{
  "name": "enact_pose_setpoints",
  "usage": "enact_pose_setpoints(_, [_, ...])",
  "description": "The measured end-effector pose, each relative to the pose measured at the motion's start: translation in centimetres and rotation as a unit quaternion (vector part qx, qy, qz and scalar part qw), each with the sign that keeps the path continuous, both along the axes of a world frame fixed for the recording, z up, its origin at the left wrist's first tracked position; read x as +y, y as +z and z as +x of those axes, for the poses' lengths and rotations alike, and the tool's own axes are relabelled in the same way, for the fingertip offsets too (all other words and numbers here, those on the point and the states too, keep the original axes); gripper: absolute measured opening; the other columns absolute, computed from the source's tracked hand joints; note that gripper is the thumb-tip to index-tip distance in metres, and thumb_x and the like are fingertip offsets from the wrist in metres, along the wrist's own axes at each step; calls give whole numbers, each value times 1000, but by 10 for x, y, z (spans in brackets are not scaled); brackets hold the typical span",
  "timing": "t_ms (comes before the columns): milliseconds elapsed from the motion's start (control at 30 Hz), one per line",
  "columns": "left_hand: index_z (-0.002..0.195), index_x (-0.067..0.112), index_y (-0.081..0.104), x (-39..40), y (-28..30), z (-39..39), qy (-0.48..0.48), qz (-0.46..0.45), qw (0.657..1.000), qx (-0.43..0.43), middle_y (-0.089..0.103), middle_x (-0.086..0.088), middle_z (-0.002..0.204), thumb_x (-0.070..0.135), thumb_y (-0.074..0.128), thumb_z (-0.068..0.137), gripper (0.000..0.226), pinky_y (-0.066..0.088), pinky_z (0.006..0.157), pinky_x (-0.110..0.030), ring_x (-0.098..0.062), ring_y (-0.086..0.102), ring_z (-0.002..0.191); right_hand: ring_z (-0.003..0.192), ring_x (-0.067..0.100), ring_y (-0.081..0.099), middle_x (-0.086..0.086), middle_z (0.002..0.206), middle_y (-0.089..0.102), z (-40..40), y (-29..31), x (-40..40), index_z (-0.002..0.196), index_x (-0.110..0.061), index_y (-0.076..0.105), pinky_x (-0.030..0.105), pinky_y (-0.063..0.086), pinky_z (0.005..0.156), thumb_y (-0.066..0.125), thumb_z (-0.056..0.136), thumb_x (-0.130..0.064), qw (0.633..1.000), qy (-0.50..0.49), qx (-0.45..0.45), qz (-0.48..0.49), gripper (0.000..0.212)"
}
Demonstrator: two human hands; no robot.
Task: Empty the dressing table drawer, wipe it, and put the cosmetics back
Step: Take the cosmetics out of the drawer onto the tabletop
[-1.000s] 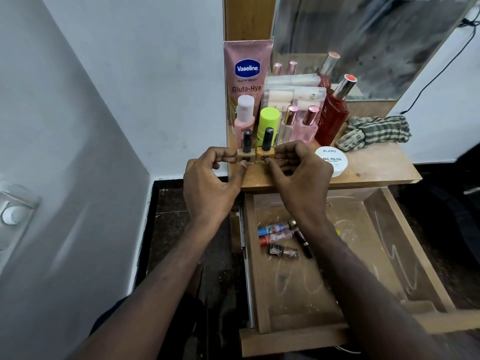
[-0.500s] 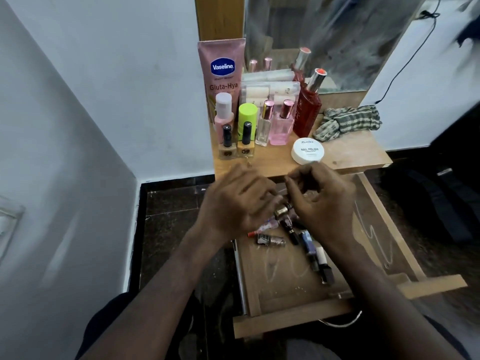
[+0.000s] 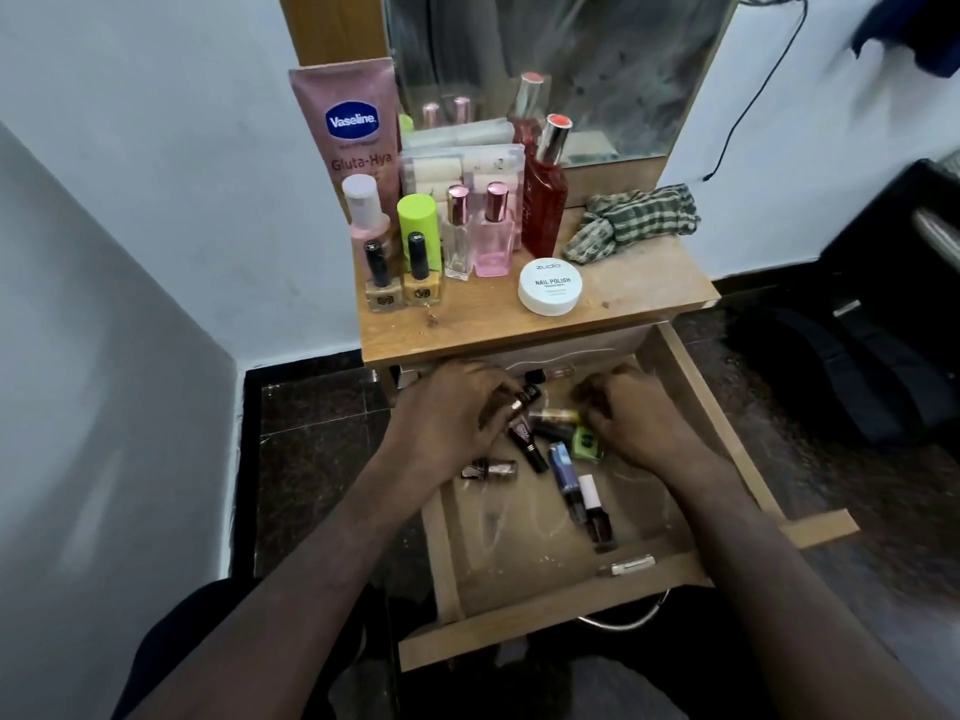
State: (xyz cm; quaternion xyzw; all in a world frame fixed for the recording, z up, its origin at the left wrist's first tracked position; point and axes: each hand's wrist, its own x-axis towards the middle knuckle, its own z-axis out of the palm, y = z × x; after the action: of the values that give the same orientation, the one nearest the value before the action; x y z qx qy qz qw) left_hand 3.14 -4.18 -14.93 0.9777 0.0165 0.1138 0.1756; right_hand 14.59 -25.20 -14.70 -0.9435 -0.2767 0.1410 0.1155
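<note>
A home bedroom corner: a small wooden dressing table (image 3: 649, 298) stands against white walls, its mirror (image 3: 561, 70) behind a crowd of cosmetics (image 3: 447, 220), dark tiled floor (image 3: 311, 407) beside it.

I see even, moderately bright room light with soft shadows. My fingers (image 3: 498, 402) show slight motion blur. Beyond them the mirror (image 3: 561, 70) looks smeared and hazy. Straight walls bow outward toward the frame edges.
</note>
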Motion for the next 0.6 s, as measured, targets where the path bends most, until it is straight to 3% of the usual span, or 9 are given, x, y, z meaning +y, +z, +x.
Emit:
enact_pose_setpoints(133, [123, 34, 71, -2, -6, 4, 38, 23, 999, 6, 74, 15, 118, 38, 69, 95, 28, 61, 78, -32, -10, 69, 104, 97, 12, 59, 4, 121, 69, 5, -3, -7, 123, -20, 74, 22, 42, 88, 68, 99, -22, 999, 23, 21, 25, 24])
enact_pose_setpoints(300, [115, 33, 73, -3, -6, 8, 49, 60, 997, 21, 77, 11, 107, 44, 66, 95, 24, 62, 73, -36, -15, 72, 97, 100, 22, 68, 6, 112, 74, 14, -3, -8, 115, -17, 75, 26, 44, 86, 72, 95, -22, 996, -27, -46, 73, 21])
enact_pose_setpoints(400, [115, 38, 74, -3, -4, 7, 63, 17, 998, 6, 76, 19, 103, 43, 69, 95, 21, 54, 63, -25, -2, 69, 88, 85, 11, 66, -4, 96, 72, 9, 1, -13, 96, -28, 72, 28, 52, 77, 80, 90, -32, 998, -39, 5, 44, 11])
enact_pose_setpoints(467, [112, 42, 75, -4, -3, 6, 74, -11, 997, 6, 74, 26, 95, 44, 70, 95, 18, 38, 55, -14, 9, 60, 78, 80, 7, 65, -7, 92, 68, 0, 1, -17, 87, -33, 65, 30, 57, 75, 86, 84, -38, 997, -37, 62, 18, 22])
enact_pose_setpoints(600, [110, 42, 75, -2, -3, 5, 78, -39, 996, 7, 72, 28, 90, 46, 69, 96, 16, 29, 57, -8, 12, 56, 75, 88, 11, 65, -3, 102, 69, -12, -1, -16, 109, -25, 70, 30, 59, 79, 91, 78, -34, 999, -9, 51, 2, 38])
